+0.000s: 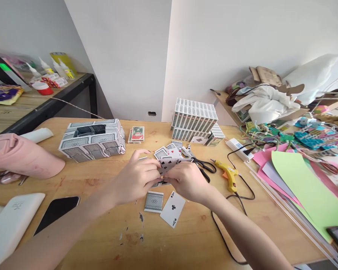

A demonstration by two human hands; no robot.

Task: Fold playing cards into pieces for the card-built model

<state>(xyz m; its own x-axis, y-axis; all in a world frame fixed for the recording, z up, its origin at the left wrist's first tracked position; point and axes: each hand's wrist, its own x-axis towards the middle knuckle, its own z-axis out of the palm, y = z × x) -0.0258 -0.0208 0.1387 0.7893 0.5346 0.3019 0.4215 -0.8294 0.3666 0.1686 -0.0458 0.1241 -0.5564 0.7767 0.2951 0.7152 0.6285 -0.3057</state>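
Playing cards (171,162) between both hands (138,174) (187,176)

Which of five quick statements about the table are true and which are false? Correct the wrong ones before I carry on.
1. The left hand and right hand are both on playing cards. True.
2. The right hand holds the scissors. False: they lie on the table.
3. The yellow glue gun lies to the right of both hands. True.
4. The loose ace nearest the camera is a heart. False: it is the ace of clubs, face up.
5. The card-covered box stands left of the stacked card boxes. True.
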